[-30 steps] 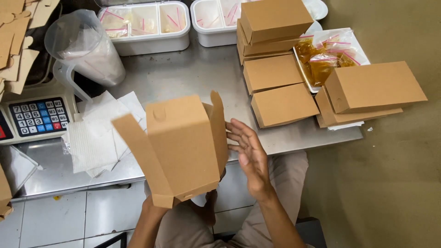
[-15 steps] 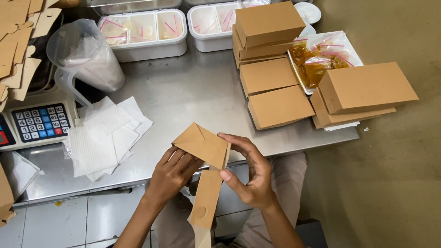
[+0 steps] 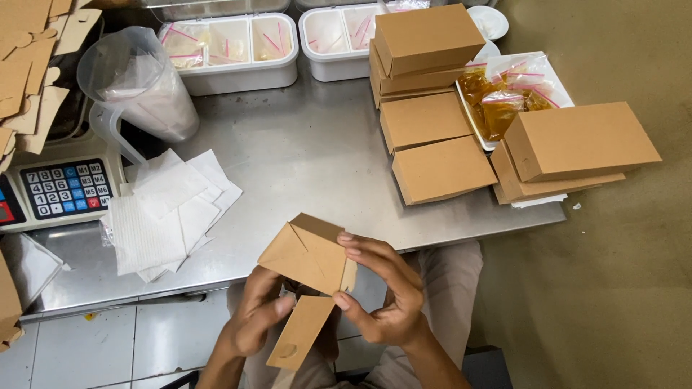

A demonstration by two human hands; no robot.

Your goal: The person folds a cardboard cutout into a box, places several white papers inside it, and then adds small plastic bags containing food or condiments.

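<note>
I hold a brown cardboard box (image 3: 308, 253) in front of my lap, just off the near edge of the steel table (image 3: 310, 158). Its end faces up and a long flap (image 3: 301, 333) hangs down from it. My left hand (image 3: 252, 317) grips the box from below and behind, beside the hanging flap. My right hand (image 3: 382, 292) clasps the box's right side, thumb and fingers pressing on the folded end.
Several closed brown boxes (image 3: 440, 169) are stacked at the table's right, by a tray of orange sauce bags (image 3: 504, 97). White paper sheets (image 3: 169, 209), a scale with keypad (image 3: 61, 189), a bag-covered jug (image 3: 140, 83), two white divided containers (image 3: 231, 43) and flat cardboard blanks (image 3: 29, 72) lie left and back.
The box, held up large and open-ended a second ago, has come down toward my lap and turned end-up. Both hands have closed around it and one end is folded in.
</note>
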